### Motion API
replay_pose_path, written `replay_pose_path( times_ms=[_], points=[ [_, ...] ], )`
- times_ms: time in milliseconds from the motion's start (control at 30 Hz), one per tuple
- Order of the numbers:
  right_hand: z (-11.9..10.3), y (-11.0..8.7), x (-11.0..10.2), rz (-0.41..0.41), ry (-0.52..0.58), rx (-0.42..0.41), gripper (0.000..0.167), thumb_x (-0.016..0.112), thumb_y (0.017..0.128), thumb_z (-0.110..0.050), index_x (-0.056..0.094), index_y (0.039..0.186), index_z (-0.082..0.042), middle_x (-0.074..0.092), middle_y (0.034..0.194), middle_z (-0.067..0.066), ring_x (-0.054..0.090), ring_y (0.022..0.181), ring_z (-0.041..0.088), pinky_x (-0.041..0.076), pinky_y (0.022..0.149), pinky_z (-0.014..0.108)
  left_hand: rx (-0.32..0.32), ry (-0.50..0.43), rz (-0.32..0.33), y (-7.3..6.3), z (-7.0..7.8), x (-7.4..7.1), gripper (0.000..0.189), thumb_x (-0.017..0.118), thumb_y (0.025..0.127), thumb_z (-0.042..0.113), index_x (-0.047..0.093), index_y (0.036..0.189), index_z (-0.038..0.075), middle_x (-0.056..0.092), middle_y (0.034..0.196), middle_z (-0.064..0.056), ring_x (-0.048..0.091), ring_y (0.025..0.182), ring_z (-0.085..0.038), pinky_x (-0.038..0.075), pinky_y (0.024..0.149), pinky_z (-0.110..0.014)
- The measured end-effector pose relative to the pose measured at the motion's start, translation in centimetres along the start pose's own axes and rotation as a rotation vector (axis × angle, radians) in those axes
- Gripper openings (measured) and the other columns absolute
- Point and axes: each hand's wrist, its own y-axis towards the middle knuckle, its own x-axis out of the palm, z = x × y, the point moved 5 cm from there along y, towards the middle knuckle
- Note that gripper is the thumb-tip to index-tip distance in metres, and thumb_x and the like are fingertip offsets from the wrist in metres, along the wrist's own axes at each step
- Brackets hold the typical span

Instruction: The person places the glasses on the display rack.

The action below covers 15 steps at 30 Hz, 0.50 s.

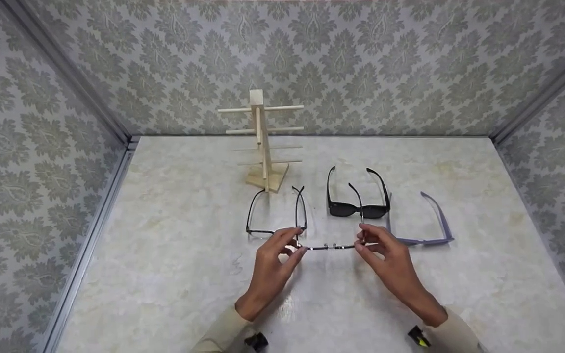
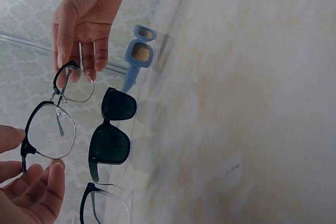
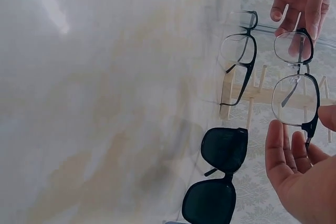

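Between both hands is a pair of clear eyeglasses (image 1: 318,248) with a black browline and thin metal lower rims. My left hand (image 1: 275,260) pinches its left hinge end between thumb and fingers. At the opposite end, my right hand (image 1: 395,260) grips the other hinge the same way. The temples are unfolded and point away from me, and the lenses face me in the right wrist view. Beyond the left hand lies a second pair of clear glasses (image 1: 249,215) with a dark frame. Black sunglasses (image 1: 344,210) rest behind the right hand, their temples spread.
Blue-grey glasses (image 1: 442,220) lie right of the sunglasses, partly behind the right hand. A wooden display stand (image 1: 267,142) with several horizontal pegs stands at the back, left of centre. Patterned walls (image 1: 312,59) enclose the marbled table (image 1: 174,274) at the back and sides.
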Motion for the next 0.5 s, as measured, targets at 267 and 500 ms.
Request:
replay_pose_path(
  times_ms=[267, 500],
  points=[
    [-0.5, 1.1, 0.7, 0.004, 0.026, 0.026, 0.049, 0.078, 0.100, 0.003, 0.065, 0.147, 0.000, 0.072, 0.122, 0.018, 0.074, 0.113, 0.027, 0.062, 0.091, 0.026, -0.055, -0.055, 0.048, 0.5, -0.1, -0.9, 0.047, 0.083, 0.097, -0.001, 0.071, 0.142, 0.003, 0.074, 0.128, -0.015, 0.076, 0.099, -0.034, 0.066, 0.080, -0.034],
    [-0.6, 2.2, 1.4, -0.003, 0.040, 0.052, 0.051, 0.080, 0.100, -0.001, 0.064, 0.149, -0.001, 0.073, 0.122, 0.016, 0.074, 0.114, 0.031, 0.061, 0.090, 0.024, -0.099, -0.056, 0.080, 1.0, -0.2, -1.8, 0.048, 0.084, 0.097, 0.002, 0.070, 0.144, 0.001, 0.074, 0.128, -0.008, 0.076, 0.100, -0.029, 0.065, 0.082, -0.030]
  ],
)
